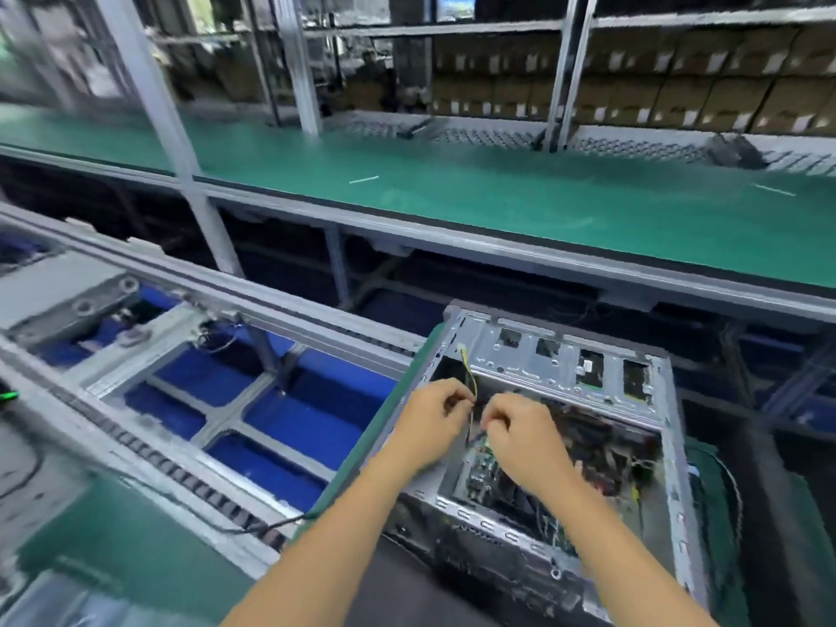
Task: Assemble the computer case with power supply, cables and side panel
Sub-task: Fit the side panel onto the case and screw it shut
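Inside the open computer case (556, 427), which lies on its side with no panel fitted, a person appears to be routing cables. Above the case's motherboard (486, 472), the left hand (432, 416) pinches a yellow wire (470, 377) with curled fingers; just beside it, the right hand (520, 429) grips the bundle's lower end. Seating a connector probably comes next. Left of the case runs the conveyor frame (217, 400).

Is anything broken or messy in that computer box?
Nothing looks broken. The computer case lies open with no side panel on, and loose cables stick up by both hands. The left hand and right hand pinch them, normal for mid-assembly.
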